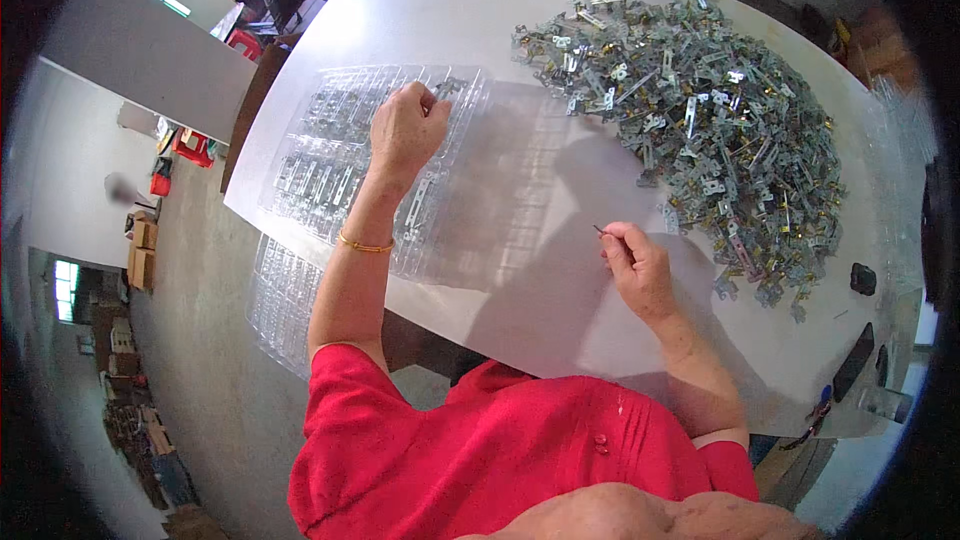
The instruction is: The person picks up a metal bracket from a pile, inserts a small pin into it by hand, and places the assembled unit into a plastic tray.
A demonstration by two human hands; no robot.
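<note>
At the bench's left edge: left hand pinches a small metal part over the clear plastic compartment tray.
Right hand: closed on a thin dark pin, mid-bench.
Progress: tray partly filled; large heap of grey metal brackets remains at far right.

Red short-sleeved top, gold bangle on left wrist.

left hand: extended forward, fingers curled | right hand: low, fingertips pinched in grip
</note>
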